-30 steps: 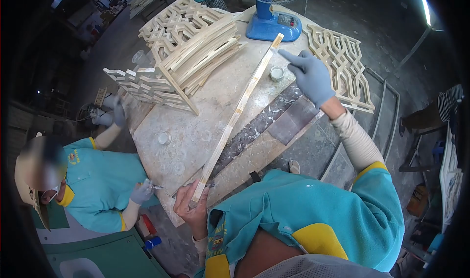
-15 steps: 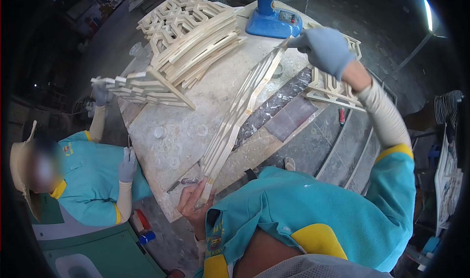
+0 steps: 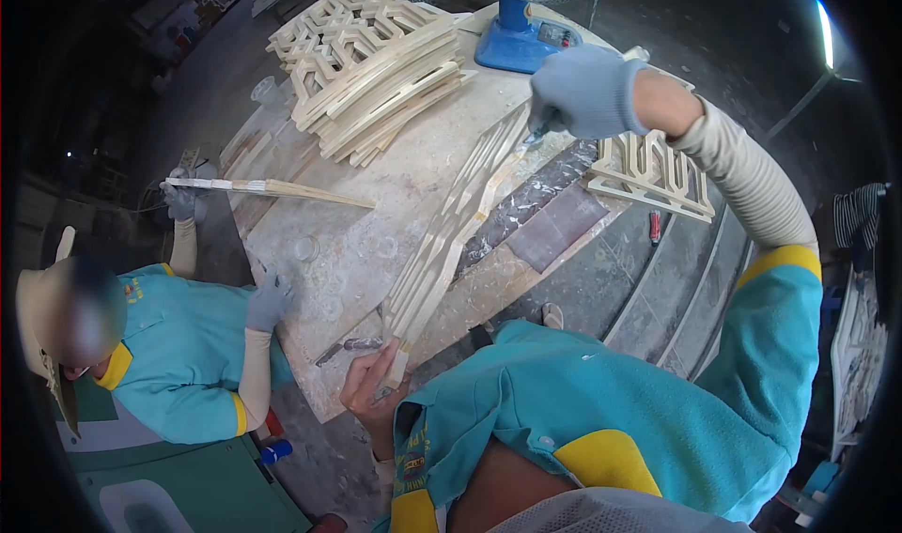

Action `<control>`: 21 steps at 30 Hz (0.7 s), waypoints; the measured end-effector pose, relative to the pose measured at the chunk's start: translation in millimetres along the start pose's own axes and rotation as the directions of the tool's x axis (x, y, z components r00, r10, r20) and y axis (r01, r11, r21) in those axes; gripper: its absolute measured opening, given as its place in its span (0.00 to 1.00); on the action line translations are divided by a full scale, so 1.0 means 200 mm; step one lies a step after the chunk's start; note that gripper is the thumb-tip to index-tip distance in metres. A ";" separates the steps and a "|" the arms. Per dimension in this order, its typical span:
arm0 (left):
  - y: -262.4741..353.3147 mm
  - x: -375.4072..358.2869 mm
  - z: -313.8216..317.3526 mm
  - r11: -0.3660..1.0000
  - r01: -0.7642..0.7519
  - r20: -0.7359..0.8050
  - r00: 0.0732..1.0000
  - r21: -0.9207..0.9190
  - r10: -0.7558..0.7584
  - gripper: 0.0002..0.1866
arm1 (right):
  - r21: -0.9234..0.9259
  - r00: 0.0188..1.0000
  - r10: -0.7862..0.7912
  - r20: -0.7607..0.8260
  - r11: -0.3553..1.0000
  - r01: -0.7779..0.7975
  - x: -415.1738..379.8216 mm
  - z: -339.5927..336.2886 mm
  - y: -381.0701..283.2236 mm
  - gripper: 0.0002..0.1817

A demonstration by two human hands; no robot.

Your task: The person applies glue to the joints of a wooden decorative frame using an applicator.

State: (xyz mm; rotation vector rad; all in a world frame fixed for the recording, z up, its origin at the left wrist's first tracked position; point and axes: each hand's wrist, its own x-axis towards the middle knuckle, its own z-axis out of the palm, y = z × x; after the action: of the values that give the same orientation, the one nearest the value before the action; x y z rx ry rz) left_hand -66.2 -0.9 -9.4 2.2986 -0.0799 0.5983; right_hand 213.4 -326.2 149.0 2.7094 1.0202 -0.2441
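Note:
A pale wooden lattice panel (image 3: 451,242) stands on its edge, slanting across the table from near my body toward the far side. My left hand (image 3: 369,383), bare, grips its near end. My right hand (image 3: 587,96), in a grey glove, is closed at the panel's far end. A small bluish bit shows under its fingers, too hidden to name. Beneath and beside the panel lie a dark, paint-smeared board (image 3: 526,195) and a brownish flat sheet (image 3: 559,226). Close to my left hand lies a small tool with a dark handle (image 3: 362,343).
Stacked lattice panels (image 3: 385,82) stand at the back beside a blue fan base (image 3: 515,49). A co-worker (image 3: 188,345) at left holds another panel (image 3: 272,187). More lattice (image 3: 653,181) lies at right, near a red-handled tool (image 3: 655,226). A round clear container (image 3: 307,247) sits on the table (image 3: 348,279).
My right hand has moved down and left along the panel from its far tip. My left hand keeps its place. The co-worker's panel has turned edge-on, and their nearer hand has risen toward the table.

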 end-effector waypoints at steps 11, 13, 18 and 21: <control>0.00 0.06 -0.01 0.996 0.093 -0.100 0.991 -0.013 -0.094 0.19 | 0.648 0.562 0.522 -0.642 0.760 0.034 -0.08 0.73 -0.13 0.31; 0.01 0.06 0.00 0.995 0.100 -0.114 0.988 -0.004 -0.100 0.18 | 0.682 0.508 0.581 -0.636 0.731 0.018 -0.03 0.80 -0.19 0.31; 0.00 0.08 0.00 0.994 0.109 -0.126 0.986 -0.007 -0.109 0.18 | 0.707 0.413 0.632 -0.656 0.706 0.042 0.06 0.94 -0.33 0.31; 0.00 0.08 -0.01 0.993 0.120 -0.132 0.984 -0.011 -0.120 0.18 | 0.698 0.444 0.611 -0.656 0.714 0.049 -0.01 0.98 -0.34 0.32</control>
State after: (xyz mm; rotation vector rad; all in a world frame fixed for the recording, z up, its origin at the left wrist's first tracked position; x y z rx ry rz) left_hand -53.7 1.8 -0.6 2.2359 0.1204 0.6852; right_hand 152.8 -332.3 -48.2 3.6540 0.5774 1.2609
